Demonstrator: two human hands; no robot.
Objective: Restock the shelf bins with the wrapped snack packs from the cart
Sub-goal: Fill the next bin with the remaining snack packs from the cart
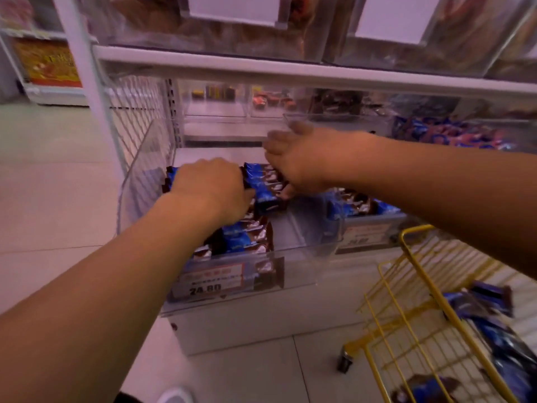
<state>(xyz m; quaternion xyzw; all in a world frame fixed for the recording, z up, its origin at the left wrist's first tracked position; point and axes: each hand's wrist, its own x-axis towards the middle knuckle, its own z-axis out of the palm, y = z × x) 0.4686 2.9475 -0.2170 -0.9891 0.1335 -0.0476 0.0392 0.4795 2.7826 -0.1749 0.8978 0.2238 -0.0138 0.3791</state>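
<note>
Both my hands reach into a clear plastic shelf bin (139, 181) on the lowest shelf. My left hand (209, 187) grips blue and brown wrapped snack packs (171, 177) at the bin's left side, fingers curled down over them. Beside it, my right hand (293, 161) holds a stack of the same packs (261, 184), thumb under the stack's right end. More packs (241, 238) lie at the bin's front, behind the price label (212, 282). The yellow wire cart (412, 303) stands at lower right with several blue packs (494, 324) in it.
A neighbouring bin (363, 207) to the right holds the same packs. Upper shelf bins (203, 24) hang overhead, with a white shelf edge (290, 69) just above my hands. The tiled floor (52, 184) stretches to the left. My shoe (174, 397) shows at the bottom.
</note>
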